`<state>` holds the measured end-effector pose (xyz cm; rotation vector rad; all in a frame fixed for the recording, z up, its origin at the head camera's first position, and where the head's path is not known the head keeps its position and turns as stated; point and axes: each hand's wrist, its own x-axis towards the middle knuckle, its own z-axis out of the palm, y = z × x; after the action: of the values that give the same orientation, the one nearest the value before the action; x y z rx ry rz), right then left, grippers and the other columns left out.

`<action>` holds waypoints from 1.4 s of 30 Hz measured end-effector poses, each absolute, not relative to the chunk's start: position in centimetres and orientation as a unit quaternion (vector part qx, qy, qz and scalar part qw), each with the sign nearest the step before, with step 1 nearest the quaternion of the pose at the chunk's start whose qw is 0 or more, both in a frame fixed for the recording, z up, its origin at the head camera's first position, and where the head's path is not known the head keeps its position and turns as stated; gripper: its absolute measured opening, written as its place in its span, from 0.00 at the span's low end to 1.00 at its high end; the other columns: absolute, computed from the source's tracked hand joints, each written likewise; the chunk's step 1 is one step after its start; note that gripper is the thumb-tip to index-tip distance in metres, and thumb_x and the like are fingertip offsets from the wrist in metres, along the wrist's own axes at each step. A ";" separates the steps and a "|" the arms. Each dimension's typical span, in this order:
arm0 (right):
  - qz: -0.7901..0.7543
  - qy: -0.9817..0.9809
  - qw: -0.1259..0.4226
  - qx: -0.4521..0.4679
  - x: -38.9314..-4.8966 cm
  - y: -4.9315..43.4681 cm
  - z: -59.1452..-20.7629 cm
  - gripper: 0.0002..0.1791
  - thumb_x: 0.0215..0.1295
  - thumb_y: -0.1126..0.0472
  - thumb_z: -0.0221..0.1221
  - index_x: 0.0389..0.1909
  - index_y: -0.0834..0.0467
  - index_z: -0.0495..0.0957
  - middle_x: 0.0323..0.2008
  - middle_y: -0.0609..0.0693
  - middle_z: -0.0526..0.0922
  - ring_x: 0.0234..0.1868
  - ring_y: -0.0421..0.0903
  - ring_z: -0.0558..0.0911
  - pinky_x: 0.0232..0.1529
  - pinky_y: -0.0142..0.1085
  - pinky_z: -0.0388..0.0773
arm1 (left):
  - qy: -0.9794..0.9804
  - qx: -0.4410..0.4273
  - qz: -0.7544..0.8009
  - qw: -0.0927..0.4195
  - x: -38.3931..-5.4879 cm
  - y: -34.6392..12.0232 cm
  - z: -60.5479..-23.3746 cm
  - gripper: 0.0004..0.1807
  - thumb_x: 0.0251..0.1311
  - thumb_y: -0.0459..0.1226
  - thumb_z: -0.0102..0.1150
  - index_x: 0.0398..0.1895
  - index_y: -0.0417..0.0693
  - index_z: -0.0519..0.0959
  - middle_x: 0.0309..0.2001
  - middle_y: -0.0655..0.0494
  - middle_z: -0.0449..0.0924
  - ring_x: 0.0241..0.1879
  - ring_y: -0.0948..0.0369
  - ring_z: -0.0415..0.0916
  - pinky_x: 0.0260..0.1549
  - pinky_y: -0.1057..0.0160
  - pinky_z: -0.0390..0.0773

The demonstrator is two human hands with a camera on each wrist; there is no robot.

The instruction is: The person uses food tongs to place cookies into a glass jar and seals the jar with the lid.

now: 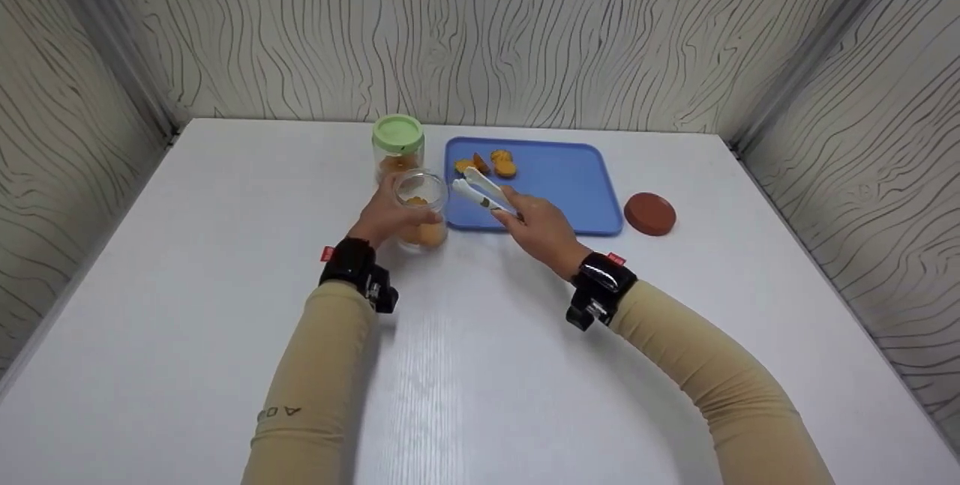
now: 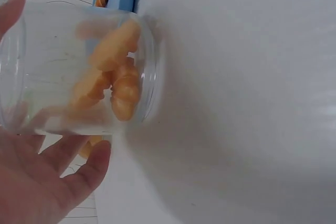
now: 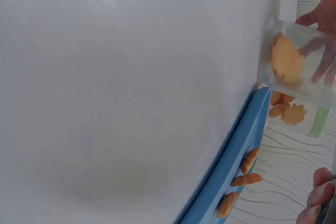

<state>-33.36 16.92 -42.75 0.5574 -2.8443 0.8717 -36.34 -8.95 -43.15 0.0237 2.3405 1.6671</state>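
Observation:
My left hand (image 1: pixel 381 217) grips a clear, lidless jar (image 2: pixel 58 51) around its side, mouth up. Several golden-brown biscuits (image 2: pixel 116 48) lie in the bottom of it. White tongs (image 1: pixel 474 194) are in my right hand (image 1: pixel 544 232), held between thumb and fingers. Their tips are slightly apart with no biscuit between them, close to the jar's right rim and over the left part of the blue tray (image 1: pixel 562 185). On that tray, several loose biscuits (image 1: pixel 504 168) sit near its back left corner. In the right wrist view only some fingertips of my right hand show.
Just behind the held jar stands a second clear jar with a green lid (image 1: pixel 398 133), biscuits inside. A reddish-brown round lid (image 1: pixel 650 214) lies on the white table (image 1: pixel 465 365), right of the tray. Wood-patterned panels (image 1: pixel 465 35) enclose the back and sides.

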 end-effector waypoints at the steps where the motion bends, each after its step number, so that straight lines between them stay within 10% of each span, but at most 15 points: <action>1: 0.289 -0.939 0.052 0.177 -33.5 17.2 -43.0 0.31 0.75 0.51 0.53 0.72 0.64 0.65 0.55 0.65 0.81 0.42 0.56 0.78 0.43 0.48 0.76 | 0.809 0.008 0.572 0.134 -36.3 -9.0 -43.1 0.55 0.52 0.42 0.73 0.78 0.52 0.48 0.76 0.43 0.54 0.74 0.46 0.53 0.73 0.44 0.53; 35: 0.193 -0.981 -0.001 0.017 -40.2 20.7 -46.2 0.36 0.75 0.47 0.52 0.72 0.68 0.63 0.53 0.72 0.80 0.44 0.61 0.81 0.48 0.55 0.78 | 0.768 0.029 0.623 0.148 -35.5 -9.0 -41.7 0.52 0.52 0.36 0.72 0.78 0.49 0.52 0.78 0.45 0.51 0.76 0.47 0.49 0.74 0.45 0.51; 42: 0.180 -0.984 -0.012 -0.005 -41.0 20.0 -46.8 0.27 0.74 0.48 0.52 0.57 0.68 0.72 0.40 0.66 0.81 0.36 0.58 0.78 0.40 0.52 0.76 | 0.784 0.016 0.607 0.125 -36.7 -8.6 -43.9 0.53 0.48 0.41 0.75 0.76 0.56 0.54 0.78 0.48 0.53 0.75 0.50 0.53 0.73 0.46 0.55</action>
<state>-40.98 20.01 -46.78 -0.0154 -3.1144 0.5690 -36.66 -8.65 -43.86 0.0475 2.2857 1.7701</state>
